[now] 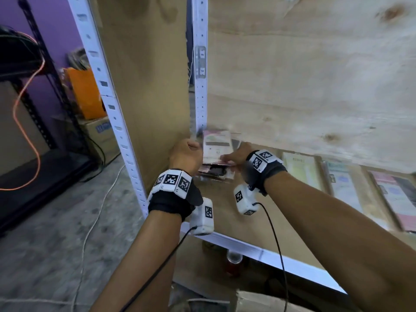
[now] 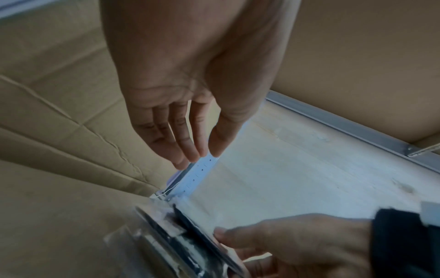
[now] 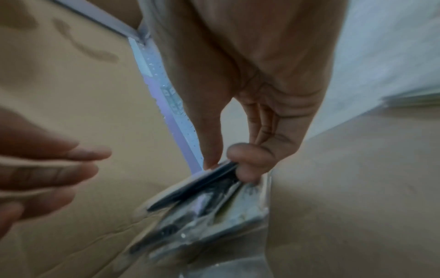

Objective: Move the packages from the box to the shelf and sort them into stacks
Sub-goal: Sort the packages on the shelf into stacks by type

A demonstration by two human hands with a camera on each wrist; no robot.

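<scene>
A stack of flat clear-wrapped packages [image 1: 215, 158] lies in the back left corner of the wooden shelf [image 1: 225, 206]. My right hand [image 1: 233, 156] pinches the top package [image 3: 197, 186] of that stack between thumb and fingers at its near edge, lifting it a little off the ones beneath. My left hand [image 1: 188, 152] hovers just left of the stack with straight, relaxed fingers [image 2: 188, 150] and holds nothing. In the left wrist view the stack [image 2: 166, 237] shows at the bottom, with the right hand [image 2: 285, 242] on it.
Three more stacks of packages [image 1: 301, 170] [image 1: 344, 183] [image 1: 396, 194] lie in a row to the right on the shelf. A cardboard panel [image 1: 146, 86] and white uprights [image 1: 201, 86] close the left side. Cardboard [image 1: 258, 300] shows below the shelf edge.
</scene>
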